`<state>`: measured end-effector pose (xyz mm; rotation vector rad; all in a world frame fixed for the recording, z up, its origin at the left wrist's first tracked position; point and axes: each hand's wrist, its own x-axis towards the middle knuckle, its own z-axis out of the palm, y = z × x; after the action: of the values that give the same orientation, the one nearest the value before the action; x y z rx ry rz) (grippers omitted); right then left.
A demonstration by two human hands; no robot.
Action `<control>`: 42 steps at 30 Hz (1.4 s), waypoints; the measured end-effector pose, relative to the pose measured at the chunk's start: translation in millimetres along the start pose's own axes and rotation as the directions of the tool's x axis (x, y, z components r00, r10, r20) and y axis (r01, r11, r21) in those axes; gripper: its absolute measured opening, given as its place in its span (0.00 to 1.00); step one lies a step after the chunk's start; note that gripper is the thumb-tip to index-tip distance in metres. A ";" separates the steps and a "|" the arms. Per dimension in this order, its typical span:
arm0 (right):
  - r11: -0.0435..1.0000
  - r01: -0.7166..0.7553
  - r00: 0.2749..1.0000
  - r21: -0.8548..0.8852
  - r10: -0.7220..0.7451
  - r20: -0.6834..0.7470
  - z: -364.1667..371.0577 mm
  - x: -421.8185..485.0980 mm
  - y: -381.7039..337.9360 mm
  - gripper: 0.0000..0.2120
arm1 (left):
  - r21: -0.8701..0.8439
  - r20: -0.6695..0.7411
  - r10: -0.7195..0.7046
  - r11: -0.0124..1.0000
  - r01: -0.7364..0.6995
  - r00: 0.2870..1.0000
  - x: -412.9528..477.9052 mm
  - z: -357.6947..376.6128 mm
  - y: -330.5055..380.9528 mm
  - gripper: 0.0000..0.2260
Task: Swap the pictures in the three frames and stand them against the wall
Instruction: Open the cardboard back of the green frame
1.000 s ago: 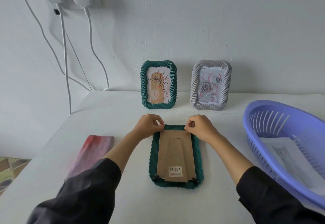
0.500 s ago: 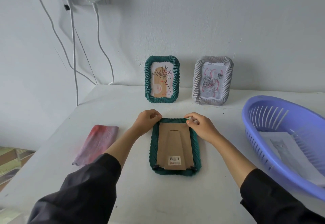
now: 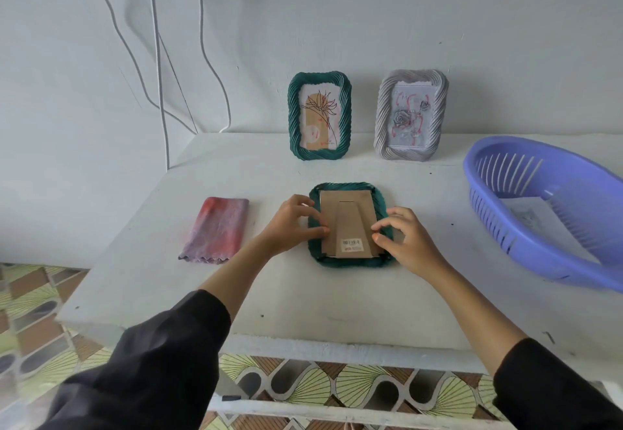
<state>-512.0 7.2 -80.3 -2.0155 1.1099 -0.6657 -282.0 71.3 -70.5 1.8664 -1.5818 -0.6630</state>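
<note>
Past the bench's (image 3: 303,294) bare front edge, a face-down green frame (image 3: 350,262) lies flat at the middle, its cardboard back (image 3: 347,213) up. The left hand (image 3: 290,224) curls over the frame's left rim, fingertips on the cardboard. The right hand's (image 3: 409,244) thumb and forefinger meet at the cardboard's right edge; whether they pinch it I cannot tell. A folded cloth (image 3: 217,229) lies well left, and a purple basket (image 3: 526,244) overhangs the right side. Open bench separates the flat frame from a green frame (image 3: 319,116) and a grey frame (image 3: 411,116), both standing upright against the wall (image 3: 371,8).
</note>
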 end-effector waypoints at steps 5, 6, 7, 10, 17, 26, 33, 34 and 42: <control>0.999 0.003 0.999 0.042 -0.005 0.032 -5.1 -18.0 0.2 0.05 | -0.060 0.030 -0.004 0.998 0.006 1.000 -21.4 -1.5 2.9 0.10; 0.999 0.007 0.999 0.045 -0.009 0.053 -6.0 -20.8 0.6 0.05 | -0.061 0.057 -0.009 0.998 0.013 0.998 -24.3 -3.0 4.3 0.11; 0.999 0.010 0.997 0.048 -0.013 0.079 -7.2 -23.5 0.7 0.06 | -0.057 0.085 -0.014 0.998 0.019 0.996 -27.1 -3.8 5.2 0.11; 0.998 0.031 0.986 0.052 -0.039 0.159 -11.6 -26.9 0.4 0.11 | -0.028 0.145 -0.012 0.999 0.016 0.989 -32.7 -5.0 7.0 0.13; 0.997 0.042 0.981 0.070 -0.055 0.187 -11.8 -28.2 -0.4 0.13 | -0.010 0.180 -0.025 1.000 0.027 0.983 -34.7 -4.6 10.7 0.12; 0.995 0.028 0.973 0.093 -0.049 0.228 -9.5 -27.3 0.0 0.17 | 0.049 0.276 -0.020 0.999 0.007 0.961 -35.4 -8.2 16.2 0.10; 0.997 0.018 0.976 0.072 -0.033 0.215 -8.5 -28.2 -1.6 0.14 | 0.000 0.326 -0.035 0.999 0.037 0.945 -33.0 -6.3 13.3 0.11; 0.997 0.017 0.977 0.073 -0.033 0.212 -8.8 -28.5 -1.4 0.14 | 0.019 0.331 -0.036 0.999 0.032 0.943 -32.3 -6.5 13.0 0.10; 0.991 -0.061 0.959 0.120 0.025 0.282 -26.1 -13.2 -7.1 0.10 | -0.430 0.018 -0.147 0.892 0.140 0.989 -17.8 -8.5 16.7 0.04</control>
<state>-533.9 12.1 -60.2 -1.9000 0.9161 -0.4017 -290.4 88.0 -52.7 1.6540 -1.1721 -0.9750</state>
